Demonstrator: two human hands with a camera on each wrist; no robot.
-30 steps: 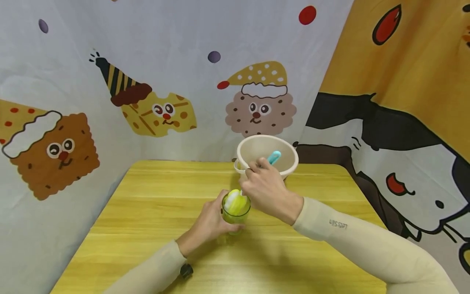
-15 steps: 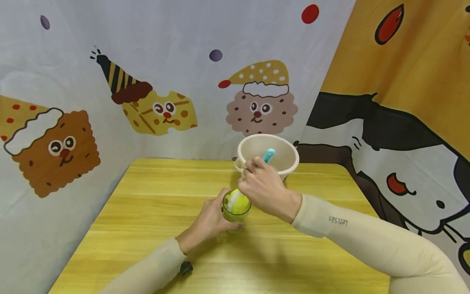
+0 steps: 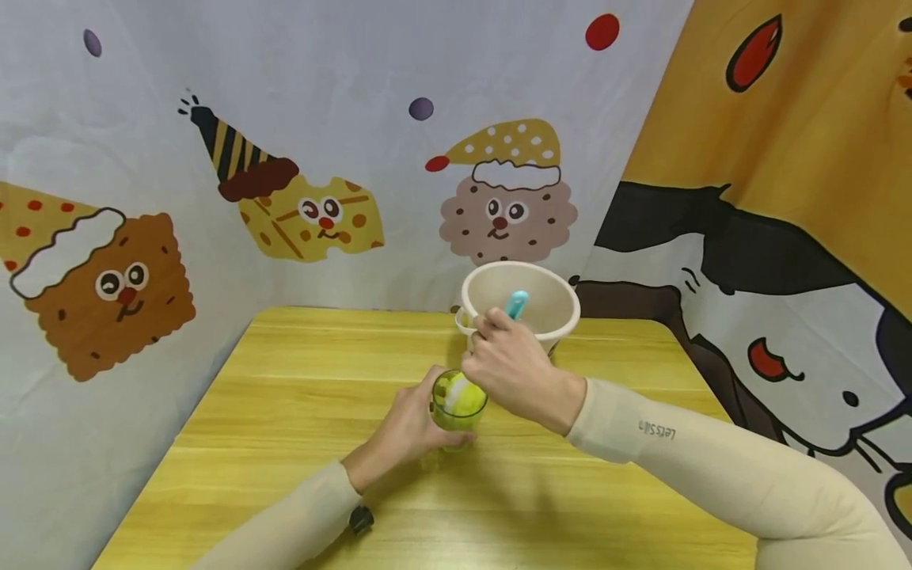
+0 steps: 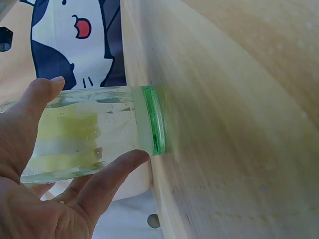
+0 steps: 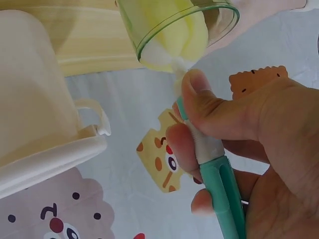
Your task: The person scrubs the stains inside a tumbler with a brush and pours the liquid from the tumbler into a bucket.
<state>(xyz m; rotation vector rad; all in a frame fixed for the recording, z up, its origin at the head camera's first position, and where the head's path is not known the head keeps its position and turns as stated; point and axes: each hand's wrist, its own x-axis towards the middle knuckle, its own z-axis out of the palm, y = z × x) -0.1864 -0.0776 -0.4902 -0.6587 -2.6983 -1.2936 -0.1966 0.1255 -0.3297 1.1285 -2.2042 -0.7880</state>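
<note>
2 long cream sleeves (image 3: 712,467); small dark lettering (image 3: 656,430) on right, near cuff (image 3: 598,422).

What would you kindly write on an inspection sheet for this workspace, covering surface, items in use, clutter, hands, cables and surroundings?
Surface: wood-grain table, yellowish in the head view.
Items in use: green-tinted glass, upright; brush with its yellow-and-white sponge head inside the glass.
Clutter: white bucket near the table's far edge; small black object by the left sleeve, too unclear to identify.
Hands: left hand grips the glass; right hand holds the brush handle.
Cables: nothing seen.
Surroundings: cartoon-printed backdrop behind and beside the table.
</note>
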